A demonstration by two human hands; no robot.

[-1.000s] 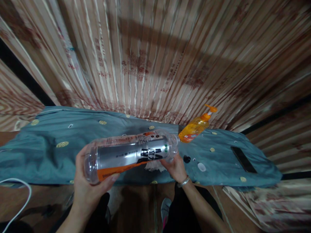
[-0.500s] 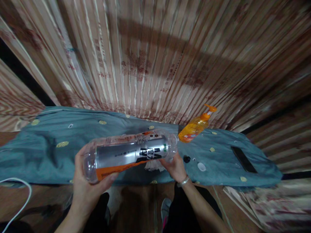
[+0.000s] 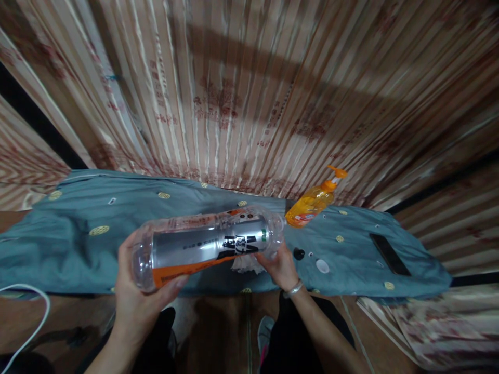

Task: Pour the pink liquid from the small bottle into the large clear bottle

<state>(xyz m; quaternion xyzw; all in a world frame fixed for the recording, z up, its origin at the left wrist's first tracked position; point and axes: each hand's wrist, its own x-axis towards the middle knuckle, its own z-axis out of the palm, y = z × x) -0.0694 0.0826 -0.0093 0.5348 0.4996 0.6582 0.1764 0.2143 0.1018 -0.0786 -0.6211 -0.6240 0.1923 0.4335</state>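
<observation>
1. A white cable loops at the lower left, about 8 o'clock from the picture's centre.
2. The left hand is curled round the base of the clear bottle, thumb on the near side, fingers wrapped behind.
3. The clear bottle is held in the air above the near edge of the blue cloth. Its long axis runs nearly level, base toward 8 o'clock, neck toward 2 o'clock, with a silver and orange label round its middle.
4. The right hand closes round the neck end, with a white cloth bunched in its fingers under the bottle.
5. At 2 o'clock from the neck, an orange pump bottle lies tilted, nozzle pointing the same way.
6. A small black cap and a white disc lie on the blue cloth just right of the right hand.
7. A dark phone lies farther right.
</observation>
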